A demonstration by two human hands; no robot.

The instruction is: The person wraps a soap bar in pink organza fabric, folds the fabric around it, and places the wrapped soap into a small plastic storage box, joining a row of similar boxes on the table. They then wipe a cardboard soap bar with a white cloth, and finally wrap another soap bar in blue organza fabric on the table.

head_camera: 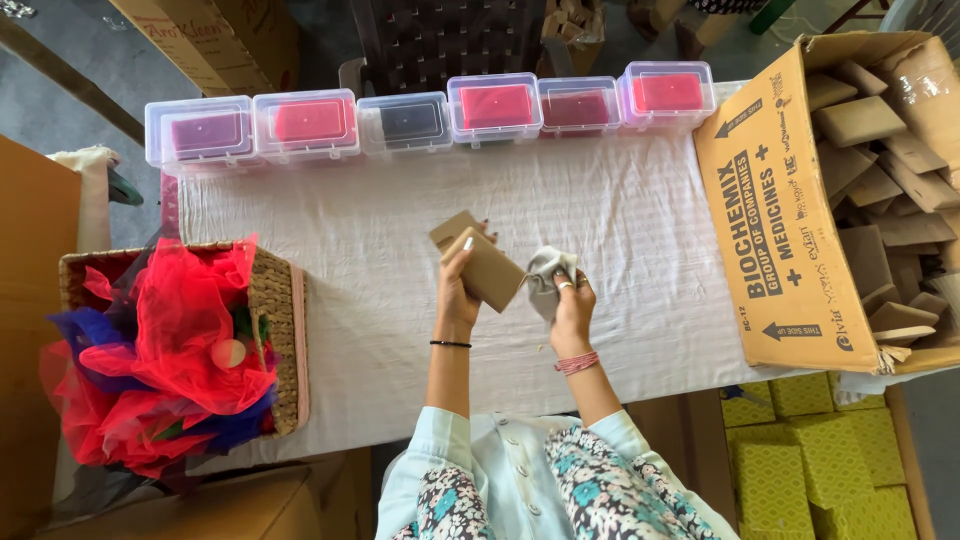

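Left hand [458,285] grips tan boxes [480,262]; right hand [570,305] clutches grey cloth [548,275].

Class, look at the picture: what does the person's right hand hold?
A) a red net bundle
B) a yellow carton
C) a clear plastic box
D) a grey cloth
D: the right hand grips a crumpled grey cloth beside the flat brown box held up in the left hand, above the white tablecloth.
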